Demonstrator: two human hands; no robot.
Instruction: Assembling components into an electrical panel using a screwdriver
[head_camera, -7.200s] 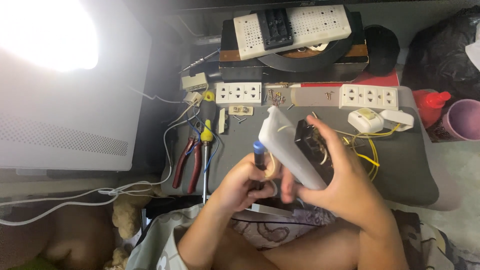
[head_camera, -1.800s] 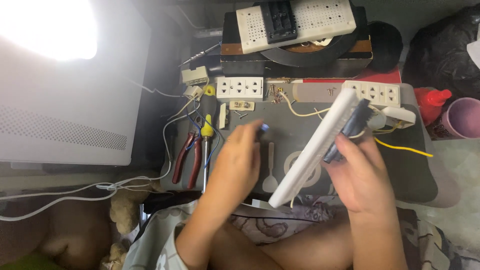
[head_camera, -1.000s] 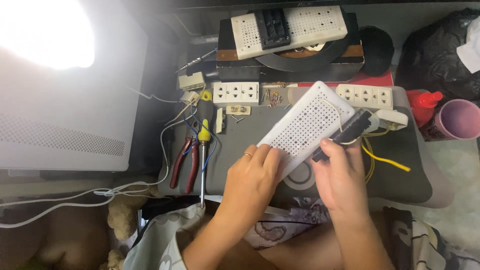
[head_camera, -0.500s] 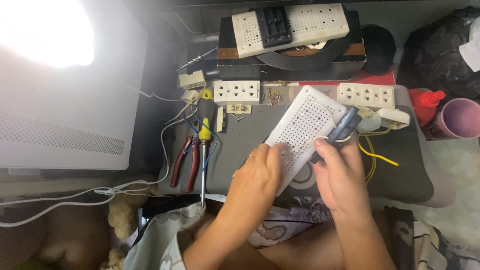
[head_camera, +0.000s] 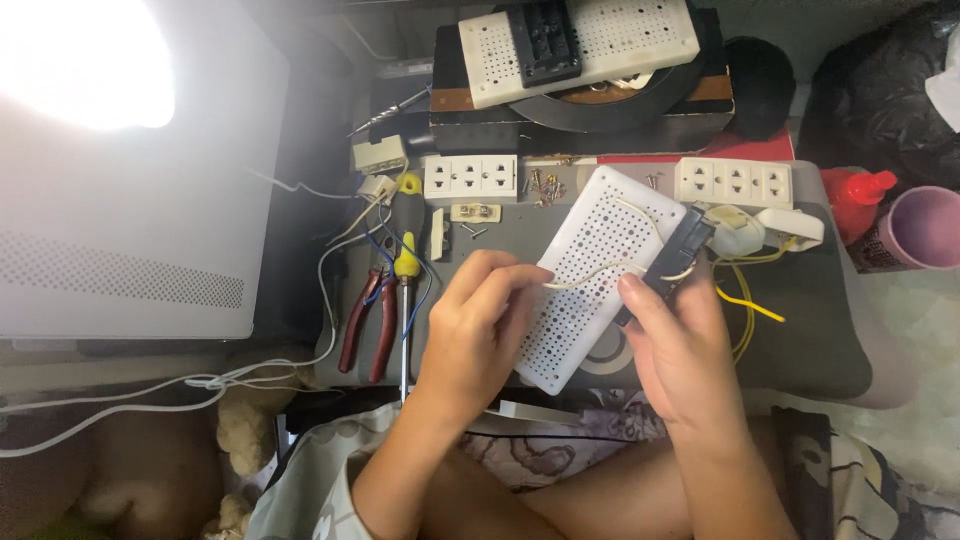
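A white perforated rectangular panel lies tilted over the grey work mat. My left hand pinches the near end of a thin pale wire that runs across the panel's face. My right hand grips the panel's right edge together with a black block-shaped part where the wire ends.
Red-handled pliers and a yellow-tipped screwdriver lie left of my hands. White socket strips, small screws, a yellow wire and a second perforated panel on a black box sit behind. A red bottle and pink cup stand right.
The panel was turned from edge-on to face-up and lowered toward the mat. My left hand moved off the panel's lower edge and took hold of the pale wire.
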